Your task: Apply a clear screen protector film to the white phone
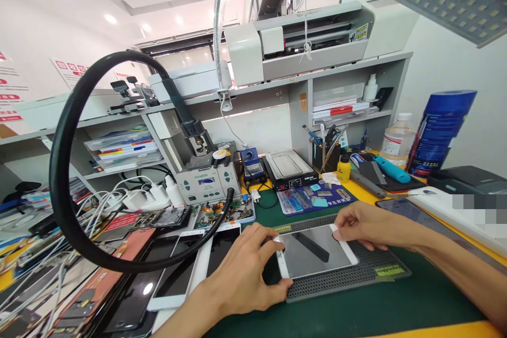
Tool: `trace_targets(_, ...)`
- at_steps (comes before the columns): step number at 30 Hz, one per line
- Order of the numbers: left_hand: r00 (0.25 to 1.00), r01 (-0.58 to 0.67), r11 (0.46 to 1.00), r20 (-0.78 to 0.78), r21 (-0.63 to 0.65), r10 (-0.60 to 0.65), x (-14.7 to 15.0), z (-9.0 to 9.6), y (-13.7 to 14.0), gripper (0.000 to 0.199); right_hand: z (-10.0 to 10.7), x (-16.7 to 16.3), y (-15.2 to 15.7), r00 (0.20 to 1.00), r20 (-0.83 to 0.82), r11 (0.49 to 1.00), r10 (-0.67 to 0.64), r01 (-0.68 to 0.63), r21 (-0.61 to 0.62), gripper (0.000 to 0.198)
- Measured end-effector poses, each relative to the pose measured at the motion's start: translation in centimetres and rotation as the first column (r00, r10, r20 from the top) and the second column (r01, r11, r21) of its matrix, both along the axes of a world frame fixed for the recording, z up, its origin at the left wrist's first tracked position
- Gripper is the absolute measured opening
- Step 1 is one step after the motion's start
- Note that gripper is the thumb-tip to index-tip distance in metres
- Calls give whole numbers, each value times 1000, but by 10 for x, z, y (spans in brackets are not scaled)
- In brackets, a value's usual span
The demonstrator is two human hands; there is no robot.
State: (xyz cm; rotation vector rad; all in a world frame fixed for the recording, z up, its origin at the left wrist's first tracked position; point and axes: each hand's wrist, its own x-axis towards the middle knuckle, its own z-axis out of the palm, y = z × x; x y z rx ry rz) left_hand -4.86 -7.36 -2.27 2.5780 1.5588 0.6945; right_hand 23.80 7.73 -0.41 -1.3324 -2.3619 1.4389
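A white-framed smartphone [335, 256] lies screen up over a grey textured mat [328, 288], its glass reflecting a dark bar. My left hand [245, 269] grips its left end, with the thumb at the near corner and the fingers at the far one. At the far right corner, my right hand [358, 224] pinches the edge between thumb and fingers. Both hands are closed on the phone. Whether it rests fully on the mat cannot be seen. Left of my left hand lie several other phones, including a white-framed one [224, 248].
A thick black hose [59, 179] loops over the left side, its end above a tray of small parts [225, 211]. Behind stand a grey soldering station [206, 182] and a flat heating plate [291, 166]. Bottles, tools and a blue canister [443, 132] line the right.
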Motion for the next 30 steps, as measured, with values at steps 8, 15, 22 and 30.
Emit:
trace_targets(8,999,-25,994,24,-107,28,2,2,0,52,-13,2,6,1000,16,998,-27,26,62,43)
trace_targets(15,998,-37,988,34,-147,43,3,4,-1,51,-17,2,7,1000,15,995,-23,21,96,44)
trace_targets(22,998,-36,984,42,-175,44,2,6,-1,47,-17,2,5,999,-14,994,-34,35,105,43)
trace_targets(30,999,-31,972,21,-232,37,3,10,1,43,-7,1,-2,1000,-31,993,-3,7,119,49)
